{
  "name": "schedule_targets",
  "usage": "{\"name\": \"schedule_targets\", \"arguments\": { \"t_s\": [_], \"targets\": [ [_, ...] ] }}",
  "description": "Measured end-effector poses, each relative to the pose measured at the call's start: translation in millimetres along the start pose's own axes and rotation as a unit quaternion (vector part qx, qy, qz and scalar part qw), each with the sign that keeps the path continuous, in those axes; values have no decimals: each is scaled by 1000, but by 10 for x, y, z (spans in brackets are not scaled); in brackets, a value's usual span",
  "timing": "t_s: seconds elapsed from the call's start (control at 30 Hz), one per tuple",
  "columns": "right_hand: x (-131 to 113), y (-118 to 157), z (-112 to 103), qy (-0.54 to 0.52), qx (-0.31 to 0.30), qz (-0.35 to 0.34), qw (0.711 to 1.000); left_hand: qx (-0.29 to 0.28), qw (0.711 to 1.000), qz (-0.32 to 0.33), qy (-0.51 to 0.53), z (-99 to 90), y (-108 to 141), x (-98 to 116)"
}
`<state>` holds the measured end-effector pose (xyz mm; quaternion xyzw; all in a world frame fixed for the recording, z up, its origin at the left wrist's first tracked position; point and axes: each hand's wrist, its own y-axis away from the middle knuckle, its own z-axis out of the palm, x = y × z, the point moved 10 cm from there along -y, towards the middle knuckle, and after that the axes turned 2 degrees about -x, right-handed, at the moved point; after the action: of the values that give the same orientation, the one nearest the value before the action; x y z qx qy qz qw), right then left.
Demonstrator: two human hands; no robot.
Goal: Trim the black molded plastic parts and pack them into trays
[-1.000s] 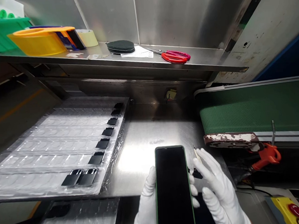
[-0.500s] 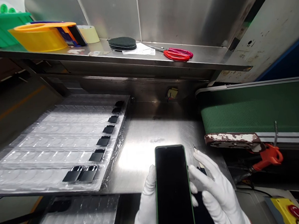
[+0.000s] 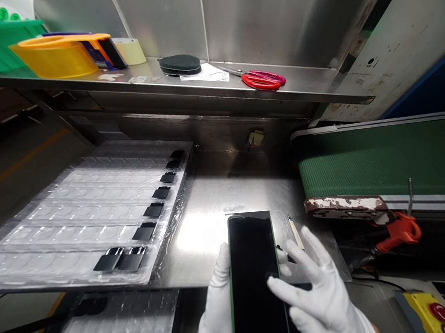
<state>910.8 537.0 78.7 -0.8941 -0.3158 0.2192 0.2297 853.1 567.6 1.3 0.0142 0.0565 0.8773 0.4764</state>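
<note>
White gloves cover both hands. The left hand (image 3: 216, 316) is wrapped around a phone (image 3: 254, 282), with its thumb along one side and its fingertips poking out on the other. The phone has a thin green edge, and its screen is black and faces up at the person. It is in the middle, low down, by the near edge of the shiny metal worktop (image 3: 213, 198).

The right hand (image 3: 313, 290) is spread, with the fingers apart. One fingertip is over the right side of the screen, but I cannot tell if it touches.

Just past the right hand, a thin, pale tool (image 3: 294, 231) with a dark tip lies on the worktop. Something small and black is partly hidden near the left hand's fingertips.

To the left is a clear plastic tray (image 3: 70, 237) with rows of little pockets. Eight flat black pieces (image 3: 154, 209) sit in it: six in a line up the right side, and two side by side in the front row.

On the shelf (image 3: 308, 84) above are scissors (image 3: 264, 80) with red handles, a dark oval pad (image 3: 179, 63) and a yellow tape roll (image 3: 54, 61). A green conveyor belt (image 3: 380, 162) is on the right.
</note>
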Motion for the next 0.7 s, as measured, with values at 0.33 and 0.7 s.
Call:
{"name": "schedule_targets", "arguments": {
  "t_s": [0.33, 0.7],
  "targets": [
    [70, 98, -121, -18, 38, 65, 997, 48, 998, 15, -24, -26, -14, 89],
    [72, 132, -40, -28, 14, 53, 998, 56, 998, 17, -18, -45, -18, 93]
  ]
}}
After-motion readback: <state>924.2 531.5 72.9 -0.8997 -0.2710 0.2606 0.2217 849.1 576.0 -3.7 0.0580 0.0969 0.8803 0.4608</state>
